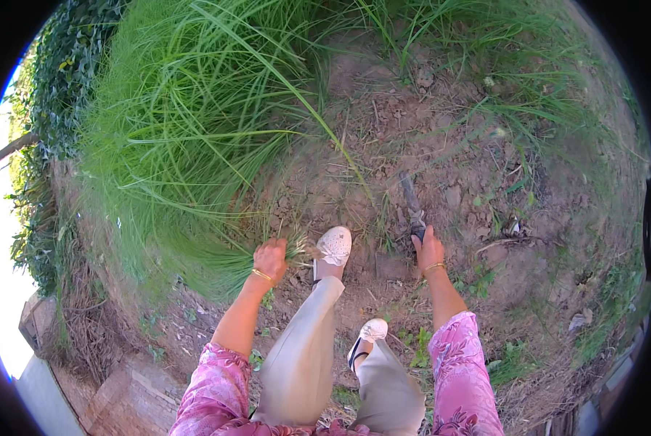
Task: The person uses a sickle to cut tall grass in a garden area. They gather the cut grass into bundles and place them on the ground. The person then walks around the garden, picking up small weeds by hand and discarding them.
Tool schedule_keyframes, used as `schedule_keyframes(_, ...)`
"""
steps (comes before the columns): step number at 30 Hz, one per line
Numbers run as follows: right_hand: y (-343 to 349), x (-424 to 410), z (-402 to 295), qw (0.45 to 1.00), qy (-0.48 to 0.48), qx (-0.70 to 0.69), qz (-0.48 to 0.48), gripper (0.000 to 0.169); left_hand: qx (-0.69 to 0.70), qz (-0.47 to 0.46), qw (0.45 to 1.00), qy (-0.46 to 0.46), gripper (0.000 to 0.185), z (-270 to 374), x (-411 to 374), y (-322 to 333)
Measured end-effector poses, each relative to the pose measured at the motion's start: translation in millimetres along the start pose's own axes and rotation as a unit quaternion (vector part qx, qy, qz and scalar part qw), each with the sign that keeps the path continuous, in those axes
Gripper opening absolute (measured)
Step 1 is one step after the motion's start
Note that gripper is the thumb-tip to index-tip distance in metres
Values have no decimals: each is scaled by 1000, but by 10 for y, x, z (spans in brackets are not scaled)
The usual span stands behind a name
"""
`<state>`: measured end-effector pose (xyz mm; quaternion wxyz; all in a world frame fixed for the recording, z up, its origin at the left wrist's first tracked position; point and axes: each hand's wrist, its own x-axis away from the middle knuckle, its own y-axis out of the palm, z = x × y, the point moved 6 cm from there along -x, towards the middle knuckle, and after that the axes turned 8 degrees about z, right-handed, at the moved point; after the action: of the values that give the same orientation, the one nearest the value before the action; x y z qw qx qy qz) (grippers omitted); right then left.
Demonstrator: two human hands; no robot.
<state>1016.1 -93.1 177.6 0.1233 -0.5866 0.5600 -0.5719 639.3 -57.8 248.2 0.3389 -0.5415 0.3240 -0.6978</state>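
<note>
My left hand (271, 259) is closed around a bunch of long green grass (211, 267), its cut or pulled ends sticking out to the right beside my front shoe. The blades trail off to the left. In my right hand (429, 250) is the dark handle of a hand tool with a long, flat, dull metal blade (410, 193), which points up and away over the bare soil. The exact kind of tool cannot be told. A large clump of tall green grass (194, 109) leans over the ground beyond my left hand.
My white shoes (335, 245) stand on dry, cloddy soil (396, 131). More grass (527, 87) grows at the upper right. A leafy hedge (66, 82) and a brick surface (134, 398) lie at the left. A twig (502, 242) lies right of the tool.
</note>
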Motion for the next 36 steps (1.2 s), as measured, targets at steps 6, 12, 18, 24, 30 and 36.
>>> schedule_keyframes(6, -292, 226, -231, 999, 30, 3, -39, 36, -34, 36, 998, 41, 16, 117, 710, -445)
schedule_keyframes(12, -1055, 1413, -166, 994, 79, -65, -35, 32, 41, 94, 991, 84, 21, 650, 926, -1377)
schedule_keyframes(18, -2080, 2743, 500, 978, 195, -11, -80, 34, 135, 130, 969, 162, 20, 1260, 1134, -2579)
schedule_keyframes(24, -3609, 3594, 243, 894, 389, -222, 4, 20, 356, 158, 890, 239, 19, 2073, 1119, -3903)
schedule_keyframes(30, -4133, 3129, -784, 812, 334, -478, -9, 20, 718, 31, 692, 59, 17, 2427, 1064, -4277)
schedule_keyframes(36, -4783, 2636, -1733, 664, 172, -726, -39, 29, 672, 47, 738, 45, 38, 3363, 1213, -4334)
